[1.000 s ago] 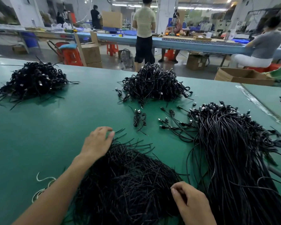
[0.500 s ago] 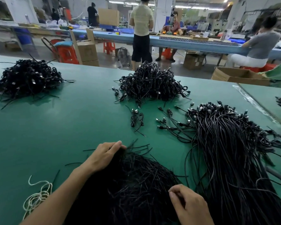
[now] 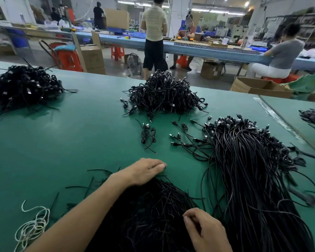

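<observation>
A flat heap of thin black ties (image 3: pixel 153 211) lies on the green table (image 3: pixel 80 142) right in front of me. My left hand (image 3: pixel 144 170) rests on the heap's far edge, palm down, fingers straight and together, pointing right. My right hand (image 3: pixel 205 231) sits at the heap's near right side with its fingers curled, thumb and forefinger pinched together on strands of the ties. To the right lies a long bundle of straight black cables (image 3: pixel 253 170) with plugs at the far end.
Two mounds of coiled black cables stand further back, one at centre (image 3: pixel 164 95) and one at far left (image 3: pixel 22 86). A single coiled cable (image 3: pixel 148 133) lies between them and me. White string (image 3: pixel 32 226) is at the near left. People work at benches beyond the table.
My left hand has slid to the right along the far edge of the tie heap. My right hand has stayed in place, fingers curled.
</observation>
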The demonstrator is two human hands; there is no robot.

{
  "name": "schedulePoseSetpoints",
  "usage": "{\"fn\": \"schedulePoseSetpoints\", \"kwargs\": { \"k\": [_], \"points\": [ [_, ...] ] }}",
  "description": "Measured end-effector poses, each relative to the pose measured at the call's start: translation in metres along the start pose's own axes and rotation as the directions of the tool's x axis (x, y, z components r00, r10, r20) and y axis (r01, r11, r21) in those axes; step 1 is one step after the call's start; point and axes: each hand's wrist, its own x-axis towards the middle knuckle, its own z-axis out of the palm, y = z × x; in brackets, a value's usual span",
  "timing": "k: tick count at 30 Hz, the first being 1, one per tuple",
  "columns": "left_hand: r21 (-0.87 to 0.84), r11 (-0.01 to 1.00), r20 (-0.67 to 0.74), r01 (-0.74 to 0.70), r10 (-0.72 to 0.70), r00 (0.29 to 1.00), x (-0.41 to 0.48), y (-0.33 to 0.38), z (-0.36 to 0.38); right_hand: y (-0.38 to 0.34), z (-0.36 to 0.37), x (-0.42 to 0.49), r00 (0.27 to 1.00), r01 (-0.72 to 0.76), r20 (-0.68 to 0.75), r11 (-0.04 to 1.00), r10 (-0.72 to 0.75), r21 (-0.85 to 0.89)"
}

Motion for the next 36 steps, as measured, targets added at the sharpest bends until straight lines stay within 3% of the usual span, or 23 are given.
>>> {"fn": "schedulePoseSetpoints", "kwargs": {
  "k": [4, 7, 11, 15, 19, 22, 25, 29, 33, 36],
  "points": [
    [-0.253, 0.967, 0.028, -0.031, 0.04, 0.999, -0.016, 0.003, 0.006, 0.002, 0.001, 0.001, 1.0, -0.025, 0.017, 1.0, 0.025, 0.001],
    [-0.316, 0.947, -0.074, -0.06, 0.038, 0.996, -0.027, 0.001, 0.001, 0.0, -0.001, 0.002, 0.999, -0.05, 0.022, 0.998, 0.049, 0.023],
    [-0.211, 0.977, -0.379, 0.031, -0.111, 0.919, -0.031, -0.008, -0.006, -0.002, -0.007, 0.002, 0.997, -0.061, 0.049, 0.996, 0.057, 0.065],
    [-0.145, 0.985, -0.576, 0.098, -0.165, 0.8, -0.036, 0.004, -0.009, -0.003, -0.018, 0.003, 0.996, -0.055, 0.077, 0.994, 0.048, 0.098],
    [0.152, 0.94, -0.774, 0.304, -0.078, 0.628, -0.051, 0.008, -0.006, 0.002, -0.043, 0.011, 0.992, -0.022, -0.128, 0.999, 0.017, -0.037],
    [0.147, 0.843, -0.605, 0.518, -0.337, 0.721, -0.056, -0.005, -0.004, 0.013, -0.065, 0.024, 0.975, -0.145, -0.206, 0.935, 0.08, -0.325],
    [0.183, 0.789, -0.395, 0.586, -0.487, 0.779, -0.06, -0.024, 0.002, 0.021, -0.077, 0.034, 0.954, -0.293, -0.206, 0.821, 0.217, -0.49],
    [0.127, 0.813, -0.452, 0.568, -0.463, 0.763, -0.065, -0.034, 0.0, 0.024, -0.077, 0.047, 0.929, -0.37, -0.192, 0.766, 0.317, -0.526],
    [0.216, 0.81, -0.563, 0.544, -0.352, 0.748, -0.06, -0.037, -0.01, 0.023, -0.087, 0.057, 0.889, -0.458, -0.208, 0.79, 0.408, -0.408],
    [0.198, 0.766, -0.481, 0.612, -0.468, 0.741, -0.053, -0.047, -0.017, 0.026, -0.095, 0.059, 0.866, -0.5, -0.212, 0.784, 0.453, -0.367]
  ]
}}
